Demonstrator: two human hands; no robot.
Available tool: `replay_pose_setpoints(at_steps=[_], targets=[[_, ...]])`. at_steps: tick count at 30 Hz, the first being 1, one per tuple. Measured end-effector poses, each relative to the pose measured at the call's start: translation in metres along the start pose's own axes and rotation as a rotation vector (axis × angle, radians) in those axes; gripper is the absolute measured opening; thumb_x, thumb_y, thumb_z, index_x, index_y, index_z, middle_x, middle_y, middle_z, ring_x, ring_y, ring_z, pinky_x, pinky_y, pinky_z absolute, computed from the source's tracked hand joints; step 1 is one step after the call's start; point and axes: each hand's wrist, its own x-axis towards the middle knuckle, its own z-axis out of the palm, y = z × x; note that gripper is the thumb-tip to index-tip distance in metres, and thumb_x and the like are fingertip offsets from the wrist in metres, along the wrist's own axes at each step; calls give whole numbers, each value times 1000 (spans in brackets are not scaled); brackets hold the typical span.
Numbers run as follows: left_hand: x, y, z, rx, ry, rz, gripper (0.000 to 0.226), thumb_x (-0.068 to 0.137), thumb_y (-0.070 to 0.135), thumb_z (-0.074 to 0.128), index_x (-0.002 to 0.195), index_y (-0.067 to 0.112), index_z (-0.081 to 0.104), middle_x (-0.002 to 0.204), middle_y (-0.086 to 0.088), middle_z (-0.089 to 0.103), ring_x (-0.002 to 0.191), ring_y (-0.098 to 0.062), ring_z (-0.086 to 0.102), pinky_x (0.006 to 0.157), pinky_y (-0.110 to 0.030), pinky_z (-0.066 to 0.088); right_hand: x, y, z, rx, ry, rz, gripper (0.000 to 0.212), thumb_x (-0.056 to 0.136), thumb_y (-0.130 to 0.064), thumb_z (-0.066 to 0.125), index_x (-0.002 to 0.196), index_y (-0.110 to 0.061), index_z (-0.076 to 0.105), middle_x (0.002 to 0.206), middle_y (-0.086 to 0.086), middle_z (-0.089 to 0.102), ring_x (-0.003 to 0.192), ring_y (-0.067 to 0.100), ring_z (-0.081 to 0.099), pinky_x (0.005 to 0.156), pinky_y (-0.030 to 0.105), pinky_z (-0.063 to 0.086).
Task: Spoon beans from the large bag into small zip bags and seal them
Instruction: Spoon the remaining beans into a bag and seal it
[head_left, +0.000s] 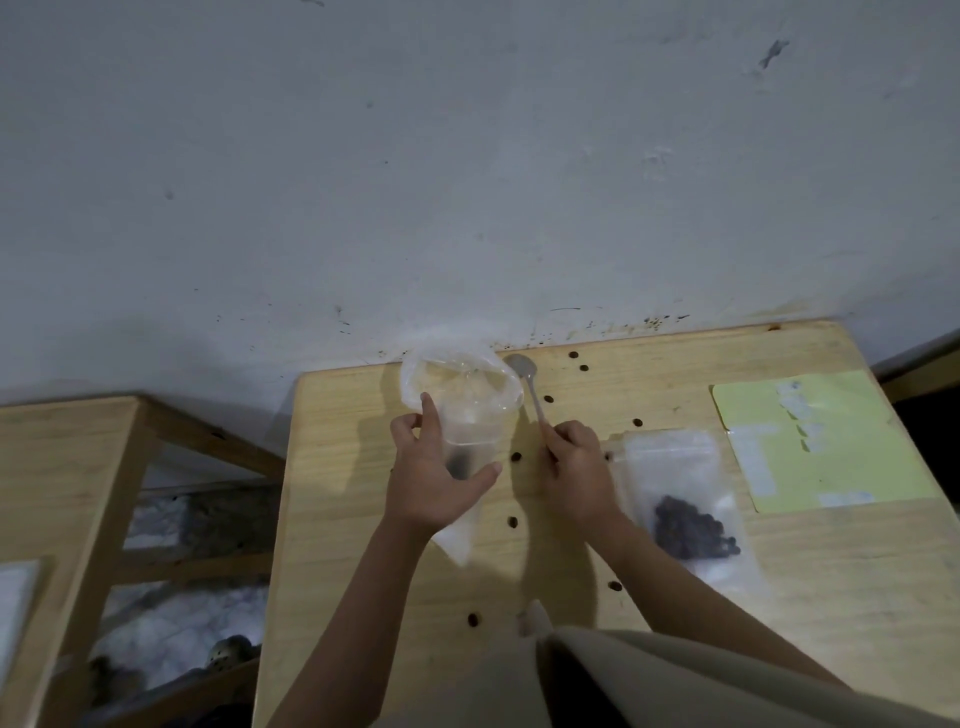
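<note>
Near far edge of pale wooden table (675, 597), large clear plastic bag (462, 400) lying with long axis running away from person, open mouth pointing toward grey wall (467, 182), few dark beans showing through low down. Left hand (434, 467) gripping bag's middle, thumb and fingers spread around it. Right hand (574, 460) pinching handle of silver metal spoon (527, 382), bowl pointing toward wall beside bag mouth. Small clear zip bag with dark beans (685, 504) lying flat just right of right hand. Loose beans (512, 522) scattering over tabletop. Yellow-green sheet (831, 441) lying far right.
</note>
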Motion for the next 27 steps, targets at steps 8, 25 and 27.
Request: replay_pose_setpoints(at_steps=[8, 25, 27], targets=[[-6, 0, -2, 11, -12, 3, 116, 72, 47, 76, 151, 19, -4, 138, 4, 12, 107, -4, 27, 89, -20, 33, 3, 9, 15, -175, -124, 58, 42, 85, -6, 54, 127, -3, 54, 102, 17, 54, 88, 31, 53, 72, 34, 44], [-40, 13, 1, -352, -58, 39, 118, 69, 45, 77, 151, 23, -4, 126, 8, 24, 119, -6, 32, 96, -20, 37, -18, -69, -70, 979, -122, 237, 4, 79, -7, 72, 80, -11, 70, 72, -2, 68, 70, 12, 62, 71, 27, 53], [-48, 14, 0, -463, 28, 69, 80, 80, 38, 70, 147, 23, 28, 126, 4, 40, 112, -12, 48, 94, -31, 48, -21, -69, -72, 970, -22, 264, 4, 79, -6, 72, 76, -6, 69, 69, 3, 66, 68, 14, 60, 69, 31, 52]])
